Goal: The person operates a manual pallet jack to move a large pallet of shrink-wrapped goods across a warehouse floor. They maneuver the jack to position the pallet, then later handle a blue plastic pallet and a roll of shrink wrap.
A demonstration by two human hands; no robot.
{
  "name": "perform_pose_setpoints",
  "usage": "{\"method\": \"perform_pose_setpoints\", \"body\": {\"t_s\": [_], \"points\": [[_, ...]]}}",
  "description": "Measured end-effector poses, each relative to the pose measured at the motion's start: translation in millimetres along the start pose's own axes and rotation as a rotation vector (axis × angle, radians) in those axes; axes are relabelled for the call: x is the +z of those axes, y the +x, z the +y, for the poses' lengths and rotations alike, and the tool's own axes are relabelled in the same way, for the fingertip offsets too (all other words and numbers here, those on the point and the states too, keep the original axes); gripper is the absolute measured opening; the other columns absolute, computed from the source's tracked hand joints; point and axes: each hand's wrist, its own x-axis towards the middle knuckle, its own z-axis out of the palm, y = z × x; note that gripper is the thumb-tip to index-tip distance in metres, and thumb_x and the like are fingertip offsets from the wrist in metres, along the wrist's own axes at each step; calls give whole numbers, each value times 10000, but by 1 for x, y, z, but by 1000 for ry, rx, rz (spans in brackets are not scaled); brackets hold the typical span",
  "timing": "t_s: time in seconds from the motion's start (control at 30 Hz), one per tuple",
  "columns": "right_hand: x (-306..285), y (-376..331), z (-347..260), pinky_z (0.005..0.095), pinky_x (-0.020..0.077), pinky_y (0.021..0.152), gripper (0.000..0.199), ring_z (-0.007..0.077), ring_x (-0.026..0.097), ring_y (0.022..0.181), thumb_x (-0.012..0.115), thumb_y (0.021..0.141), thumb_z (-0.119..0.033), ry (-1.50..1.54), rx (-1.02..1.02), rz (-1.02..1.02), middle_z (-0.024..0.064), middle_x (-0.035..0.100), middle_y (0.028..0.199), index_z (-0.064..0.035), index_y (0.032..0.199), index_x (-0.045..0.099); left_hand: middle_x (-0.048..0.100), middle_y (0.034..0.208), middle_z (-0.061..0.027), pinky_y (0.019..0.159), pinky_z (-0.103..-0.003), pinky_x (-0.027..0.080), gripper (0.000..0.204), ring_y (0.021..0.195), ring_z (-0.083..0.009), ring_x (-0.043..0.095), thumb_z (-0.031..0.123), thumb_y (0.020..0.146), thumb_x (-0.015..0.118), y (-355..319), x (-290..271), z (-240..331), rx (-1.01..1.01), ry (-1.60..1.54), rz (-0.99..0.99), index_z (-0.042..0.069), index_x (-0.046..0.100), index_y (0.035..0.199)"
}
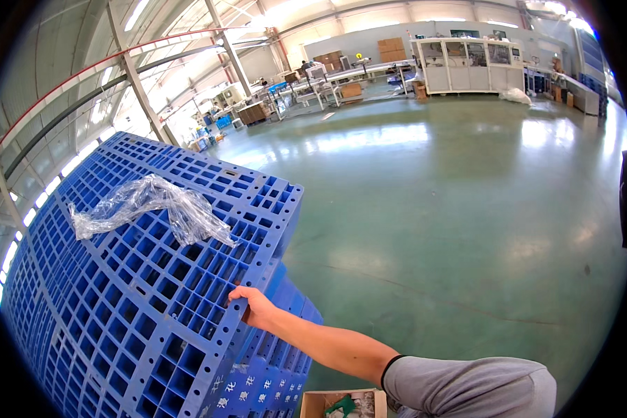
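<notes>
My right hand [256, 307] grips the edge of the top blue plastic pallet [129, 279], its fingers curled over the rim into the grid. The bare forearm and grey sleeve reach in from the lower right. This pallet has a grid of square openings and lies on a stack of more blue pallets [275, 362] with white marks on their sides. A crumpled sheet of clear plastic film [153, 205] rests on the top pallet, beyond my hand and apart from it. My left hand is out of view.
An open cardboard box [345, 404] with a green item inside stands beside the stack. Green glossy floor [425, 209] stretches to the right. Far back are a white enclosed machine [467, 66], conveyor tables [376, 70] and stacked cartons [391, 50]. A steel column [143, 90] rises behind the pallets.
</notes>
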Motion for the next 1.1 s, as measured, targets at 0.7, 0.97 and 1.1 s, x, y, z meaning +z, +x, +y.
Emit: {"method": "perform_pose_setpoints", "body": {"t_s": [0.7, 0.97, 1.1], "points": [[41, -223, 90, 390, 508, 753, 138, 201, 598, 780, 609, 831, -110, 274, -257, 179, 68, 592, 802, -76, 948, 546, 602, 1028, -124, 806, -425, 459, 265, 895, -295, 555, 168, 854, 585, -24, 66, 48, -399, -113, -314, 52, 592, 1092], [52, -314, 101, 346, 483, 667, 113, 183, 561, 668, 592, 809, -162, 385, -405, 414, 25, 540, 680, -118, 750, 507, 593, 1065, -125, 822, -444, 453, 304, 930, -304, 547, 193, 842, 576, -1, 118, 72, -607, -220, -582, 58, 583, 1115], [55, -314, 141, 388, 486, 730, 103, 235, 546, 692, 541, 797, -144, 380, -488, 553, 61, 536, 708, -71, 740, 496, 589, 1083, -125, 830, -454, 450, 324, 947, -308, 544, 205, 837, 572, 15, 164, 37, -784, -323, -767, 60, 578, 1126]]}}
